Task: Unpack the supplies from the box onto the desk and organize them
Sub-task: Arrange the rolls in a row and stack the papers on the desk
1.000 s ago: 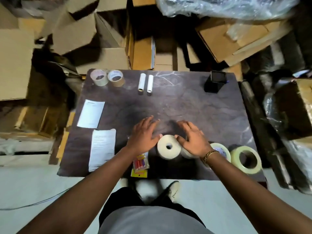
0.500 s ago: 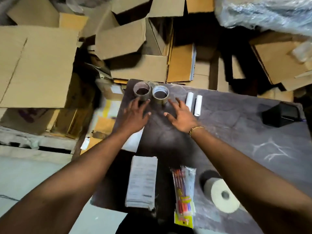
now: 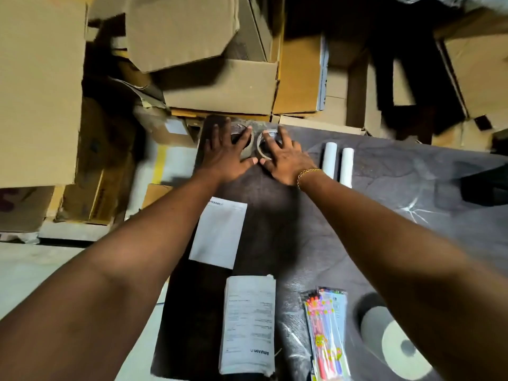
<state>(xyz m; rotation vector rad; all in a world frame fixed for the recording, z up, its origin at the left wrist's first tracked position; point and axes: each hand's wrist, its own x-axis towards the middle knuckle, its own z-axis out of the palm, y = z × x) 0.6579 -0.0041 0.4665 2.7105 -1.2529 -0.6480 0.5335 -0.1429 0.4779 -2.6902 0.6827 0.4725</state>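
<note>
Both hands [image 3: 258, 158], fingers spread, seemingly rest on two tape rolls [image 3: 248, 145] at the desk's [image 3: 302, 243] far edge.

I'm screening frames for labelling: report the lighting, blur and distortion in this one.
Head view: dim, warm light; the dark marbled desk catches a soft sheen, both hands cast shadows; cardboard boxes at top are motion-smeared; wide-angle bending stretches the forearms; printed white paper stack stays fairly legible.
</note>
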